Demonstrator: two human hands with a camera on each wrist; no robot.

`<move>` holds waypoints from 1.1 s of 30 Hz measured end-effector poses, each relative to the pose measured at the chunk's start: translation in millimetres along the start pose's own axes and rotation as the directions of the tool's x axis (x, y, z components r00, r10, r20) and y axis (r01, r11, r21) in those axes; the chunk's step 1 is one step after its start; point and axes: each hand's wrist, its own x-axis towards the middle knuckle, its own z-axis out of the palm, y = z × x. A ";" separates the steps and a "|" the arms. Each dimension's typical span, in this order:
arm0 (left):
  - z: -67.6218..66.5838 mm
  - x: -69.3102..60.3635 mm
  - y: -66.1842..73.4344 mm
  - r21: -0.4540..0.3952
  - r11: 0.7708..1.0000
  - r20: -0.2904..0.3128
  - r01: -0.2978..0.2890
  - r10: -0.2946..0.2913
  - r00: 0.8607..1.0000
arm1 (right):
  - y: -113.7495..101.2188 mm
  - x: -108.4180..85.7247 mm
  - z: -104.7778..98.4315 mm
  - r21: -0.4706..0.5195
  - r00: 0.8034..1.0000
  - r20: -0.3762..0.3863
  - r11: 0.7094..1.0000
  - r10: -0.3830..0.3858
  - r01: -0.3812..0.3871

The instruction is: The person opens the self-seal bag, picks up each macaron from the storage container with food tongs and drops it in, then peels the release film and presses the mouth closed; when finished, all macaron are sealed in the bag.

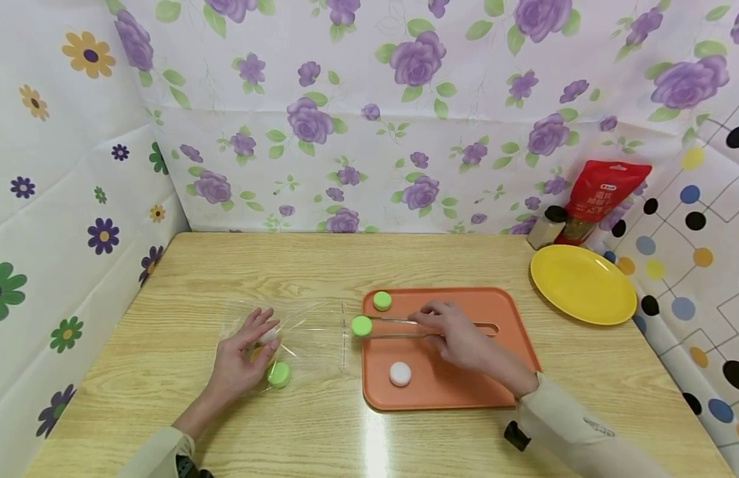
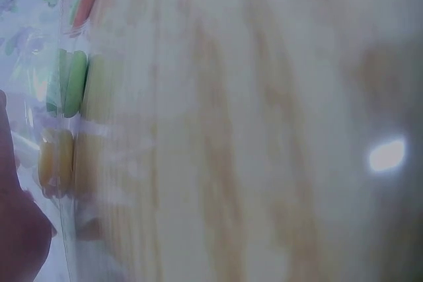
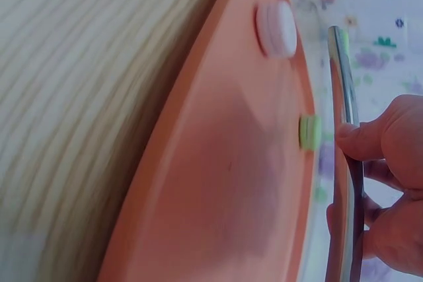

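I have the right hand (image 1: 453,332) pinching the slim, polished metal tongs (image 3: 345,77), thumb on one side and fingers on the other; their tips are together on a lime-green, macaron-shaped disc (image 1: 362,326), positioned over the left rim of the orange rectangular tray (image 1: 477,392). I would apply light, even pressure: excess force could crack the disc, and uneven force could rotate it out. Hold the tong arms level. Clear of the tips, a white round disc (image 1: 400,374) and a second lime-green disc (image 1: 382,301) rest on the tray. Just left of the tips lies the transparent plastic bag (image 1: 312,345); I judge its right edge to be the mouth, best raised before any entry. The left hand (image 1: 240,362) is at the bag's far end; I cannot tell whether its fingers grip the film.
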 end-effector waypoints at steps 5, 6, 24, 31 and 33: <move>-1.8 5.2 18.2 -0.016 1.000 -0.007 -0.007 0.007 1.000 | -16.9 17.4 9.0 0.013 0.998 0.045 0.999 -0.038 0.038; -2.5 6.8 23.5 -0.021 1.000 -0.009 -0.008 0.008 1.000 | -20.1 21.5 11.2 0.010 0.997 0.055 0.999 -0.044 0.044; -1.2 0.1 1.2 0.004 1.000 -0.007 0.005 -0.005 1.000 | -57.2 71.5 61.3 -0.106 0.974 0.008 0.968 -0.226 0.226; -0.9 4.1 13.7 0.002 1.000 -0.009 -0.002 0.002 1.000 | -67.6 77.9 66.6 -0.046 0.985 0.056 0.985 -0.162 0.164; -0.7 2.9 9.7 0.001 1.000 -0.006 -0.007 0.007 1.000 | -69.2 79.1 67.3 -0.041 0.986 0.059 0.987 -0.155 0.158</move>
